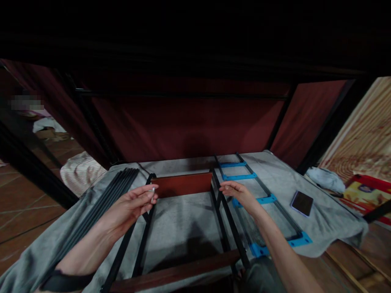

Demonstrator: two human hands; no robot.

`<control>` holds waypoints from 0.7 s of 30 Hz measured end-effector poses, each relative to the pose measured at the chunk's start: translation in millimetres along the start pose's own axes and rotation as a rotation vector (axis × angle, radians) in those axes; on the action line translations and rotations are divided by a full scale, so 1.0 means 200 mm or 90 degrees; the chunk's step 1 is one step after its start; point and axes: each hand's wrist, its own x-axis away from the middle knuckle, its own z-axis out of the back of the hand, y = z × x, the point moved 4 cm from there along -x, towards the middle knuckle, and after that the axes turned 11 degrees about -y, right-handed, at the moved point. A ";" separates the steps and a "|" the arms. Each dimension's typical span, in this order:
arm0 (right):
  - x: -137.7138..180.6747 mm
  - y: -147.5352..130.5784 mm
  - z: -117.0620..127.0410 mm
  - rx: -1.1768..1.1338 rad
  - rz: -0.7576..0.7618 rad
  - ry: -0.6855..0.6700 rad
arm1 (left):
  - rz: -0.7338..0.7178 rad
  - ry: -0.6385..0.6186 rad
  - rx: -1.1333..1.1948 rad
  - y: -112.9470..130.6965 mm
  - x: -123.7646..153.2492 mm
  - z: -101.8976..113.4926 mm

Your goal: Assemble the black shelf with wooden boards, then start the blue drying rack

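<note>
My left hand (134, 203) is closed in a pinch on a small silvery screw (152, 195), over the left side of a black metal frame (233, 226). A reddish-brown board (183, 184) spans the far end of this frame, and a darker brown board (177, 270) crosses its near end. My right hand (240, 193) hovers by the frame's right side, its fingertips pressed together. Whatever those fingertips hold, if anything, is too small to make out. Both hands appear apart from the boards.
Grey rods (100, 211) lie bundled at left on a grey cloth (180, 219). At right lie a dark frame with blue connectors (259, 250) and a phone (302, 203). Black posts (328, 126) and dark red fabric (189, 126) enclose the space.
</note>
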 end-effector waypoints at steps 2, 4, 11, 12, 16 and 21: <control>0.02 -0.03 -0.06 -0.023 0.022 -0.019 | -0.020 -0.081 -0.069 -0.02 -0.08 -0.25; 0.04 -0.04 -0.12 -0.049 0.035 -0.035 | -0.046 -0.134 -0.122 -0.08 -0.16 -0.46; 0.07 0.07 -0.24 -0.153 0.046 -0.042 | -0.097 -0.228 -0.252 -0.34 -0.36 -0.86; 0.07 0.09 -0.22 -0.155 0.052 -0.019 | -0.107 -0.228 -0.271 -0.35 -0.38 -0.89; 0.01 0.11 -0.05 -0.175 0.082 0.056 | -0.156 -0.243 -0.385 -0.32 -0.51 -0.93; -0.09 0.28 0.26 -0.382 0.042 0.254 | -0.290 -0.093 -0.644 -0.23 -0.78 -0.84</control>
